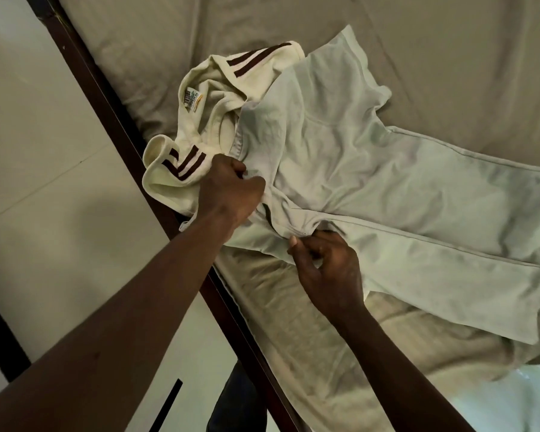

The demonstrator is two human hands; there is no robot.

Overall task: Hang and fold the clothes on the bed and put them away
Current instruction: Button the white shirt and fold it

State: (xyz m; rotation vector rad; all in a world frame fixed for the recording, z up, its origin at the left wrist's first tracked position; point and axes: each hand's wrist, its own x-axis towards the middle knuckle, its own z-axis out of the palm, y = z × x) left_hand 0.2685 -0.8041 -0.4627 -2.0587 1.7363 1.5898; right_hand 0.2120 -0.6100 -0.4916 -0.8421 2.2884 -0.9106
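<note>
Bed: I am looking down on a bed [434, 42] that is wearing a wrinkled beige sheet; it is filling most of the view.
Frame: a dark wooden frame [106, 101] is running diagonally along the left edge of the bed.
Floor: a pale floor [28, 157] is showing to the left of the frame and again at the lower right corner.
Trousers: pale green trousers [371, 169] are lying on the sheet, the waist towards the frame and both legs stretching to the right, one beside the other. The cloth is creased around the seat.
Shirt: a cream shirt [209, 88] with dark brown stripes is lying bunched near the frame. The waist of the trousers is partly covering it, and a small printed tag [192, 99] is showing inside its neck.
Left hand: my left hand [228, 191] is reaching over the frame. Its fingers are curling tightly and gripping the cloth at the waist of the trousers, just where it is meeting the shirt.
Right hand: my right hand [328, 266] is resting lower on the bed. Its thumb and curled fingers are pinching the near edge of the trousers where the legs are joining.
Arms: both forearms are bare and are coming in from the bottom of the view.
Below: a dark piece of clothing on my body [234, 400] is showing between the arms; I cannot tell more about it.
</note>
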